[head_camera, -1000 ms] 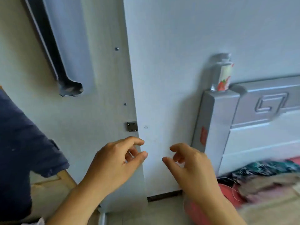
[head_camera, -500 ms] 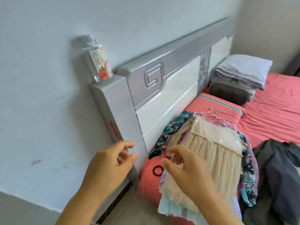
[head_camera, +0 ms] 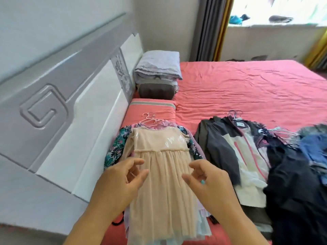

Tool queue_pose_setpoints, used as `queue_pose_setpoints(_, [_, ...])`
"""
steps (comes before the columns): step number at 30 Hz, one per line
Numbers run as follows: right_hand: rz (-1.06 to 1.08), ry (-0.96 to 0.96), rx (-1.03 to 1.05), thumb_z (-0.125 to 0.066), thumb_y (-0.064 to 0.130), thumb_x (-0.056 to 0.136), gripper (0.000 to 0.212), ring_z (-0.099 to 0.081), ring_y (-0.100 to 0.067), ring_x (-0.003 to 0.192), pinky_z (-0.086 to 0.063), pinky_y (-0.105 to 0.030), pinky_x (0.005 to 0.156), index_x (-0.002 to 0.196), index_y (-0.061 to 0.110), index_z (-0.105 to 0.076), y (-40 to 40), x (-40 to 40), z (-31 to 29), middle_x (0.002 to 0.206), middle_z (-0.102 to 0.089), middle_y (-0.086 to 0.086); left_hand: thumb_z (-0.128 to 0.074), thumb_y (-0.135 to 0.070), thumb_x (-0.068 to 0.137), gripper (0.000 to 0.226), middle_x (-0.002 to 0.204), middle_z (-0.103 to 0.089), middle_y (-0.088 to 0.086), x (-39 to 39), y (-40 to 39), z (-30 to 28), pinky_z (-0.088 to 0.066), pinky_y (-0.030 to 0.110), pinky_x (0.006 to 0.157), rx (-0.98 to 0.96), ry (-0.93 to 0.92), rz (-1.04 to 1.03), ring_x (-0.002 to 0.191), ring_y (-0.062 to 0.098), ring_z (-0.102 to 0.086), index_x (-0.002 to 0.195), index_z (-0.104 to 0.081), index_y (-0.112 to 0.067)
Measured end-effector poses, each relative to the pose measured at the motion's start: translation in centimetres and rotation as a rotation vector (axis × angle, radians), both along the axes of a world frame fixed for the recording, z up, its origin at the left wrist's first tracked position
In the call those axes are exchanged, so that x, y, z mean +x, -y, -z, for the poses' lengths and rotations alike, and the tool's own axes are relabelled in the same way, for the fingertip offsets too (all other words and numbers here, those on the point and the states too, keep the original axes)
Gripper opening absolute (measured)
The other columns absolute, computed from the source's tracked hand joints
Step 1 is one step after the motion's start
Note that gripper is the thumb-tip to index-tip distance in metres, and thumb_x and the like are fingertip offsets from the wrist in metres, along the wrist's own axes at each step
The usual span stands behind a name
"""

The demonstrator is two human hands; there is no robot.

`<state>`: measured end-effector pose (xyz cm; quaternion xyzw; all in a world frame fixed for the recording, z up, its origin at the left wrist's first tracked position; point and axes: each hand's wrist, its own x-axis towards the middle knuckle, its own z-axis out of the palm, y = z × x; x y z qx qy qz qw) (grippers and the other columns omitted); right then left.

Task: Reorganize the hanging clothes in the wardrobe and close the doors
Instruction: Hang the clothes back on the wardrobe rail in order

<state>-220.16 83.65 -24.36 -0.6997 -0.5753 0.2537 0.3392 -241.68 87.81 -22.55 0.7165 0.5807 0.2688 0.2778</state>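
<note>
Nearest the camera, at the bottom centre of the frame, the left hand (head_camera: 118, 181) and the right hand (head_camera: 210, 181) hover side by side over a beige dress (head_camera: 162, 174). Both have their fingers loosely curled with thumb and forefinger apart, and neither grips anything; whether the fingertips brush the fabric cannot be told.

That dress, with a pleated tulle skirt and a shiny patch across the chest, lies on top of a stack of children's garments on hangers. A floral teal garment (head_camera: 115, 147) shows at the stack's left edge and pale lilac and light blue hems show at the bottom. Pink hanger hooks (head_camera: 150, 119) fan out just above the dress collar, lying on a coral pillow (head_camera: 152, 110) with a grey stripe.

Right of centre lies a second pile, topped by a dark grey and cream jacket (head_camera: 235, 149) with pink trim (a small label sits inside its collar, too small to read). Further right, at the frame's edge, dark navy clothes (head_camera: 297, 183) and a blue garment (head_camera: 311, 147) are heaped, with pale hangers (head_camera: 283, 133) poking out.

All of this rests on a bed with a coral sheet (head_camera: 247, 89). Along the left runs a grey and white headboard (head_camera: 70, 96) with an embossed square spiral motif. Beyond the pillow, a folded lilac blanket (head_camera: 159, 66) sits on a dark grey cushion (head_camera: 155, 91). In the upper right, grey and yellow curtains (head_camera: 210, 27) flank a bright window (head_camera: 276, 9). No readable writing shows anywhere.
</note>
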Motion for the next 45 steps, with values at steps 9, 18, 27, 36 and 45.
queue_pose_setpoints(9, [0.225, -0.065, -0.013, -0.073, 0.029, 0.078, 0.02, -0.059, -0.005, 0.074, -0.049, -0.025, 0.069, 0.094, 0.028, -0.062, -3.5, 12.4, 2.8, 0.072, -0.063, 0.009, -0.068, -0.041, 0.08, 0.016, 0.077, -0.064, -0.015, 12.9, -7.1, 2.1, -0.051, 0.022, 0.067, -0.009, -0.033, 0.195, 0.078, 0.0, -0.06, 0.094, -0.06, -0.043])
queue_pose_setpoints(18, [0.219, -0.138, -0.11, -0.07, 0.027, 0.082, 0.023, -0.057, -0.008, 0.083, -0.048, -0.023, 0.076, 0.103, 0.023, -0.062, -10.3, 29.5, 4.7, 0.083, -0.06, 0.008, -0.07, -0.028, 0.081, 0.02, 0.085, -0.062, -0.017, 30.5, -13.5, 4.7, -0.048, 0.02, 0.066, -0.085, -0.09, 0.204, 0.082, 0.001, -0.057, 0.091, -0.059, -0.041])
queue_pose_setpoints(27, [0.251, -0.067, -0.169, -0.068, 0.028, 0.083, 0.017, -0.058, -0.011, 0.082, -0.05, -0.03, 0.079, 0.096, 0.02, -0.062, -14.2, 40.6, 6.4, 0.082, -0.061, 0.007, -0.061, -0.045, 0.077, 0.021, 0.087, -0.062, -0.015, 42.7, -18.6, 6.3, -0.047, 0.023, 0.071, -0.134, -0.083, 0.245, 0.083, 0.0, -0.057, 0.097, -0.061, -0.038])
queue_pose_setpoints(36, [0.345, -0.063, -0.231, -0.065, 0.031, 0.084, 0.017, -0.057, -0.007, 0.081, -0.05, -0.026, 0.076, 0.098, 0.021, -0.061, -12.8, 42.4, 8.1, 0.081, -0.059, 0.008, -0.066, -0.029, 0.084, 0.021, 0.097, -0.06, -0.017, 46.9, -19.9, 8.7, -0.05, 0.025, 0.078, -0.144, -0.082, 0.382, 0.082, 0.001, -0.059, 0.105, -0.065, -0.026])
queue_pose_setpoints(45, [0.505, -0.039, -0.308, -0.066, 0.034, 0.083, 0.023, -0.055, -0.003, 0.085, -0.048, -0.023, 0.078, 0.104, 0.026, -0.06, -10.6, 44.8, 11.6, 0.087, -0.06, 0.013, -0.061, -0.035, 0.087, 0.014, 0.106, -0.057, -0.021, 50.9, -22.3, 14.1, -0.05, 0.03, 0.082, -0.278, -0.13, 0.54, 0.09, 0.003, -0.059, 0.101, -0.059, -0.038])
